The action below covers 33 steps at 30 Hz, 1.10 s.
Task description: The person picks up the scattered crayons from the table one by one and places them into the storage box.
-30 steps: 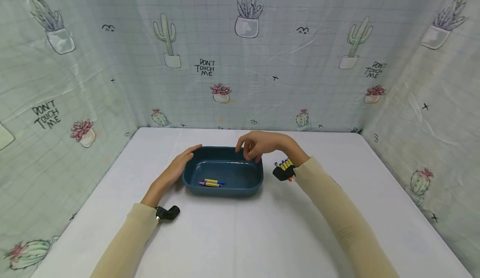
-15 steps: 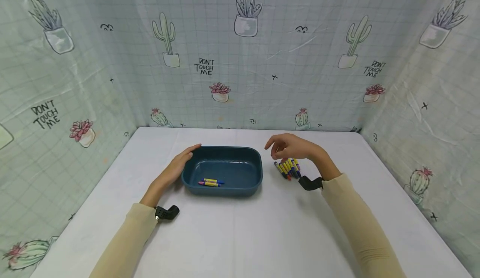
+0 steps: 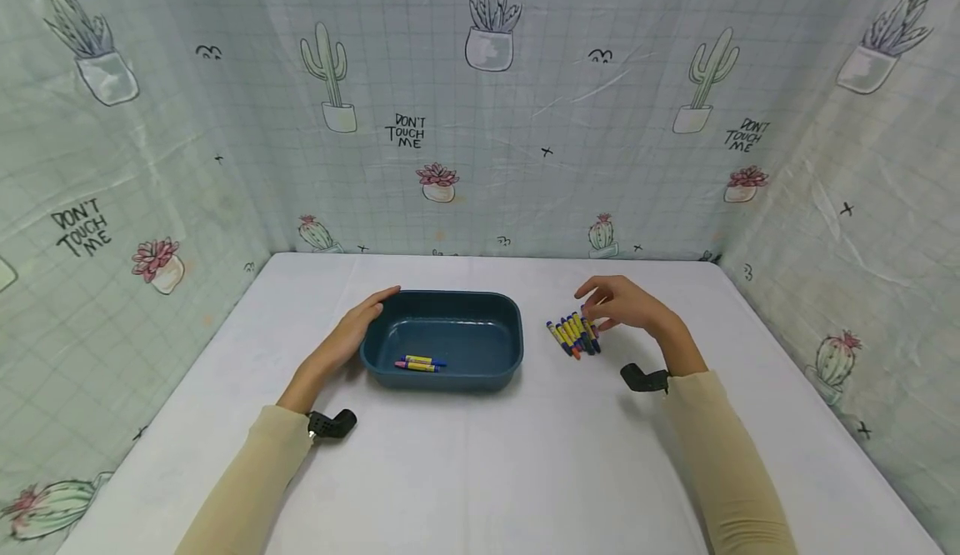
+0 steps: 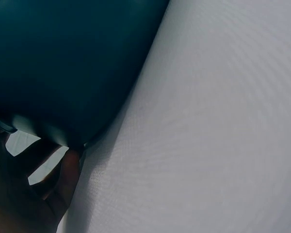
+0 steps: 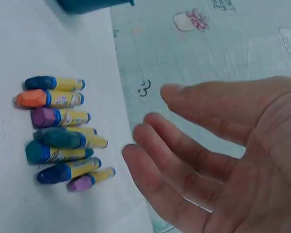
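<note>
My left hand point(image 3: 341, 342) rests against the left end of a dark blue tray point(image 3: 480, 382). In the left wrist view its fingertips touch the outer wall of the tray point(image 4: 72, 63), and the fingers look extended. Two crayons point(image 3: 420, 366) with yellow wrappers lie inside, near the front wall. To the right of the tray, several crayons point(image 3: 568, 337) lie side by side on the table. Just over their right side hovers my right hand point(image 3: 630, 303), holding nothing. Seen from the right wrist, its relaxed fingers point toward the pile, which includes an orange crayon point(image 5: 33, 98) and a pale purple crayon point(image 5: 82, 183).
White cloth covers the table point(image 3: 465, 472). A cactus-printed curtain point(image 3: 495, 147) rises behind it and on both sides. Black wrist cameras, one at the left sleeve point(image 3: 255, 463) and one at the right sleeve point(image 3: 727, 463), stick out inward.
My right hand has moved from above the tray's right end rightward to the crayon pile, uncovering the pile. The left hand and the tray have stayed in place.
</note>
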{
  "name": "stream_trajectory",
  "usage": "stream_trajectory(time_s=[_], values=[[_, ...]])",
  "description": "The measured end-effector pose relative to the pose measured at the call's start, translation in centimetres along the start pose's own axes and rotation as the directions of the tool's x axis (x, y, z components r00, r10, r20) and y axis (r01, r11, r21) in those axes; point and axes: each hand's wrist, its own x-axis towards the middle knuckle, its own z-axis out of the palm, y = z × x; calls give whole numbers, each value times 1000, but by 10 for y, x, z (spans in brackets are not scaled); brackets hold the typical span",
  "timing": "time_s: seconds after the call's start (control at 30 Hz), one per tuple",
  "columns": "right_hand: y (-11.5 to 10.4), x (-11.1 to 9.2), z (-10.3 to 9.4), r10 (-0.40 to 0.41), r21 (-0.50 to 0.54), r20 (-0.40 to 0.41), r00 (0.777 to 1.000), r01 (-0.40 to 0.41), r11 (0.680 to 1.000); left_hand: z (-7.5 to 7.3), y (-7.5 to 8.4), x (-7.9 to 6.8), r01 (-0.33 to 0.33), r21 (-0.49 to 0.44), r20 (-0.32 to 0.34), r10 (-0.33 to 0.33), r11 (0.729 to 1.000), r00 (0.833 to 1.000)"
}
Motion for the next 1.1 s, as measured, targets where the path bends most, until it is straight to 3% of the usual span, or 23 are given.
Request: stream_trajectory(time_s=[0.27,0.43,0.53,0.8,1.1], values=[[12,1,-1,77,21,-81,994,-75,997,-3,40,-13,10,-7,37,-10,1000,999],[25,6,0,129,47,-93,987,-125,991,-2,48,-14,4,11,49,-5,1000,999],[34,12,2,160,56,-108,981,-155,986,-2,46,-12,3,16,51,-4,1000,999],[48,23,9,185,30,-166,968,-183,983,0,7,0,13,8,14,-13,1000,1000],[52,26,14,186,13,-183,965,-187,982,0,0,0,-2,26,0,2,1000,1000]])
